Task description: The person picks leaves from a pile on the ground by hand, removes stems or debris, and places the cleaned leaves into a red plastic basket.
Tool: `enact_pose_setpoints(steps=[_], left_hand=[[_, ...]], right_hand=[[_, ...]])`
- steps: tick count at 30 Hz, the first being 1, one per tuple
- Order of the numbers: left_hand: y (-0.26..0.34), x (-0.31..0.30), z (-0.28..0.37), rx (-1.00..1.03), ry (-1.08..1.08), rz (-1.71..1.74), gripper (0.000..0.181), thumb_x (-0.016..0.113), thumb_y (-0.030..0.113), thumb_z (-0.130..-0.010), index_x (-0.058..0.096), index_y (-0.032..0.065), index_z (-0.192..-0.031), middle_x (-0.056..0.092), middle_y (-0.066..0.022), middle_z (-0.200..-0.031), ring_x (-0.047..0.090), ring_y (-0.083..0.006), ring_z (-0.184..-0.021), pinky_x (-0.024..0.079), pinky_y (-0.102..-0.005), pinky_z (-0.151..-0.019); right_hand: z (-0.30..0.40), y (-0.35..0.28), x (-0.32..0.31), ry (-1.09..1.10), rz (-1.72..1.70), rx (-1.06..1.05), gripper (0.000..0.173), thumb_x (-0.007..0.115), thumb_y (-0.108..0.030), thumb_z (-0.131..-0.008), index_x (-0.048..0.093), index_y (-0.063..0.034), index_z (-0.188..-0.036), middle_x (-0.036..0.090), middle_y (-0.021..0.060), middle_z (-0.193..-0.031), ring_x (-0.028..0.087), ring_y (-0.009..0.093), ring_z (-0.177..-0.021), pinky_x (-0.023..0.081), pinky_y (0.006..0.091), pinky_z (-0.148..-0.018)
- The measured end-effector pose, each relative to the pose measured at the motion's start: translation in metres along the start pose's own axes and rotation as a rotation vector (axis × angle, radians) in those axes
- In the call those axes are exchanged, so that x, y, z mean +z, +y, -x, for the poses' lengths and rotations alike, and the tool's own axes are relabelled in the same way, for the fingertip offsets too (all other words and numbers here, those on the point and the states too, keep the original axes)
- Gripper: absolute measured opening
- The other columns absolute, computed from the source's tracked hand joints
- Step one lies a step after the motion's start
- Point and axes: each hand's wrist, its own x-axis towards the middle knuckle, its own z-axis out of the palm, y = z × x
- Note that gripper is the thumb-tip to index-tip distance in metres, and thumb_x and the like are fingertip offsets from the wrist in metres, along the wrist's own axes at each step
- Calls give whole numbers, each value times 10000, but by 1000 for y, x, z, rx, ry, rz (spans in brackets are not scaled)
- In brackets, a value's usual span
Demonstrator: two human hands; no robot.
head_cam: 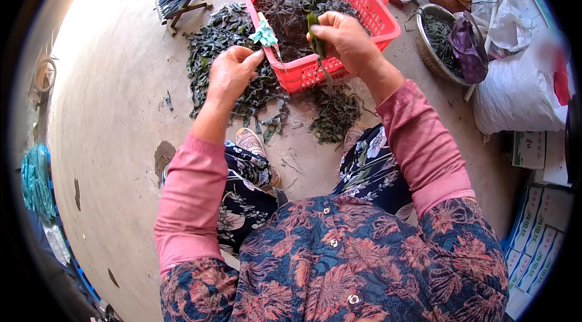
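Observation:
A dark green strip of seaweed hangs from my right hand, pinched between thumb and fingers over the near rim of a red plastic basket. My left hand is at the basket's left corner, thumb and forefinger drawn together; whether they hold anything is unclear. Just beyond those fingertips, a light teal cloth is knotted around a slim pale object on the left rim. Inside the basket is a dark heap of seaweed. A broad pile of leafy seaweed lies on the floor to its left.
A smaller seaweed clump lies on the concrete floor between my feet and the basket. A low folding stool stands far left. On the right are a metal basin with greenery, a white sack and stacked cartons.

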Motion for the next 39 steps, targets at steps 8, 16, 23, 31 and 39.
enact_pose_setpoints(steps=[8,16,23,31,39], left_hand=[[45,27,43,-200,-610,1208,471,318,404,-913,494,-33,-936,592,-194,-925,610,-303,-812,491,-394,-734],[49,24,12,-52,-182,1406,287,347,239,-918,453,-26,-951,573,-187,-893,590,-280,-777,487,-386,-733],[48,17,8,51,-464,1004,188,461,169,-881,540,-1,-868,598,-83,-731,546,-110,-537,471,-228,-537],[57,15,20,114,-628,641,130,546,75,-757,578,7,-864,577,-19,-720,505,-63,-560,412,-170,-538],[41,37,20,516,128,192,118,576,30,-681,552,-4,-792,537,-23,-706,489,-67,-582,415,-211,-534]], right_hand=[[46,-27,31,-253,-712,-178,130,443,-67,-865,467,-11,-980,586,126,-922,593,193,-825,488,333,-763],[54,-5,19,-130,-702,-117,106,452,-96,-877,486,-37,-958,599,107,-918,578,144,-769,485,299,-754],[36,-3,8,16,-147,-402,82,551,-72,-835,550,-21,-900,582,17,-840,533,65,-744,452,204,-713],[37,-18,11,-132,101,-201,172,595,-155,-821,592,14,-850,587,11,-814,521,54,-733,437,198,-650],[39,-8,11,-119,224,-264,172,565,-156,-841,570,6,-784,544,-29,-708,454,25,-645,393,192,-551]])
